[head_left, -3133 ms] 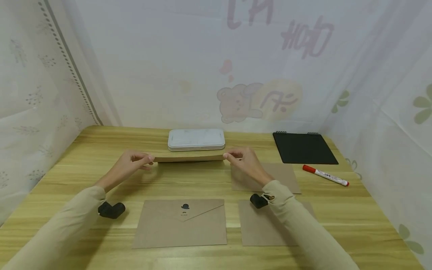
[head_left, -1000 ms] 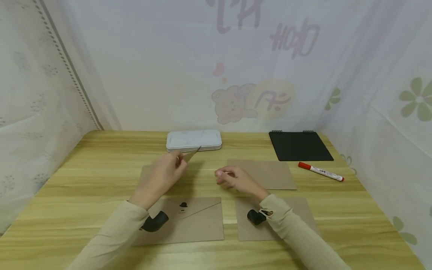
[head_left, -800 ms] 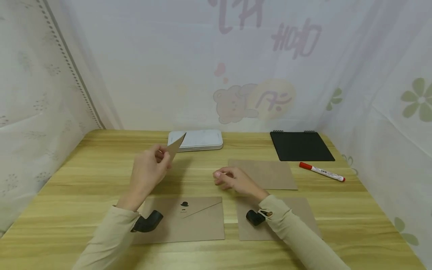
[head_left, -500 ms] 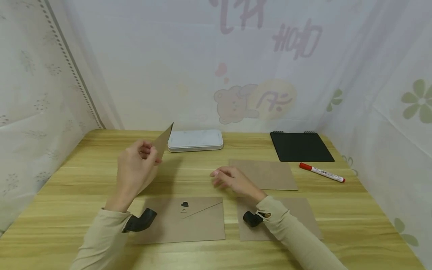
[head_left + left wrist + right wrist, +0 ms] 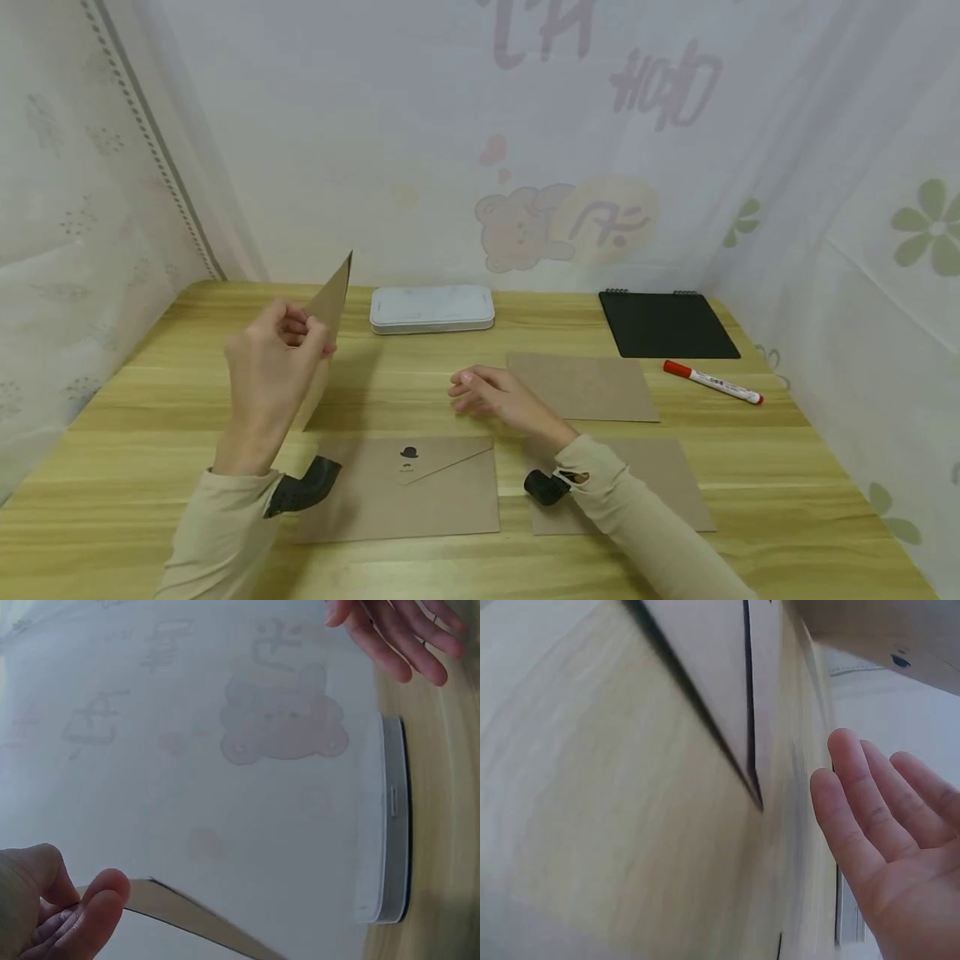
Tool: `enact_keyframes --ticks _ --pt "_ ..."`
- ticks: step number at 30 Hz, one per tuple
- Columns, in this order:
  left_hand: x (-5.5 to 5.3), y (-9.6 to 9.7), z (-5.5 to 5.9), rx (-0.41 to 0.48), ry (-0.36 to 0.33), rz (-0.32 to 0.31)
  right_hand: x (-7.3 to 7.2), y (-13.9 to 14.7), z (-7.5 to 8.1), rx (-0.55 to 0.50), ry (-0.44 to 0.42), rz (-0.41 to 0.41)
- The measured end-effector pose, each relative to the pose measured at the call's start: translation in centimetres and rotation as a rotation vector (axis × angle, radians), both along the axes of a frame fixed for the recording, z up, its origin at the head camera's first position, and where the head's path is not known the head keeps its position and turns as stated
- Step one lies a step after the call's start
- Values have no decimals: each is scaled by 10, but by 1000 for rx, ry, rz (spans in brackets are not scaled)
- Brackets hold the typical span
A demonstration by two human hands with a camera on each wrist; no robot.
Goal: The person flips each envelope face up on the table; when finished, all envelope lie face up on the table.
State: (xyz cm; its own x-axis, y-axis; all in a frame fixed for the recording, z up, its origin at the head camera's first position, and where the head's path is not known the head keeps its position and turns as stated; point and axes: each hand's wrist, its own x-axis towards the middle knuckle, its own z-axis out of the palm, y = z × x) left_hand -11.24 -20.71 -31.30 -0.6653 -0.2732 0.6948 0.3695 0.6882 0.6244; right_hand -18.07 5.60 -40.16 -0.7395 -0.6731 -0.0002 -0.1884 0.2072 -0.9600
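My left hand (image 5: 262, 379) pinches a brown kraft envelope (image 5: 330, 304) between thumb and fingers. The envelope is tilted up on edge above the left part of the table; in the left wrist view only a narrow strip of this envelope (image 5: 187, 915) shows. Nothing is in my right hand (image 5: 510, 400), which hovers over the middle of the table; the right wrist view has its fingers (image 5: 866, 795) fairly straight. Below the hands lies another envelope (image 5: 450, 508), flap side up, printed with a small black hat. Two plain brown envelopes (image 5: 600, 387) (image 5: 660, 475) lie at the right, partly behind my right arm.
At the back of the wooden table (image 5: 420, 575) sits a white flat case (image 5: 432, 308). A black spiral notebook (image 5: 670, 325) and a red-capped marker (image 5: 712, 382) lie at the far right. White printed cloth (image 5: 337, 150) hangs around the back and sides.
Both hands held the envelope's edges at first. The right hand has let go, its fingers loosening as it drifts left. The left hand has carried the envelope left and turned it upright.
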Motion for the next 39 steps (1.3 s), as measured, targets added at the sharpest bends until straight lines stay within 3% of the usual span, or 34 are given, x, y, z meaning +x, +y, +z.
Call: enact_keyframes --ticks 6,11,16,20,23,30,35,39 --pt "5 1 7 13 87 13 4 -7 3 -63 -48 -34" --pt "5 4 9 66 142 -21 8 -12 5 -97 -99 -86" --pt "5 7 9 261 117 -94 12 -17 5 -61 -129 -150" --pt "3 9 9 484 106 -204 17 -20 9 -125 -131 -241" --pt "1 8 8 596 97 -254 18 -18 14 -182 -93 -323" --pt "-7 5 1 642 -81 -240 13 -4 25 -225 -41 -363" --pt "-12 0 -6 532 -222 -246 9 5 23 -199 5 -401" --pt "-12 -8 -8 374 -356 -294 4 14 20 -172 12 -418"
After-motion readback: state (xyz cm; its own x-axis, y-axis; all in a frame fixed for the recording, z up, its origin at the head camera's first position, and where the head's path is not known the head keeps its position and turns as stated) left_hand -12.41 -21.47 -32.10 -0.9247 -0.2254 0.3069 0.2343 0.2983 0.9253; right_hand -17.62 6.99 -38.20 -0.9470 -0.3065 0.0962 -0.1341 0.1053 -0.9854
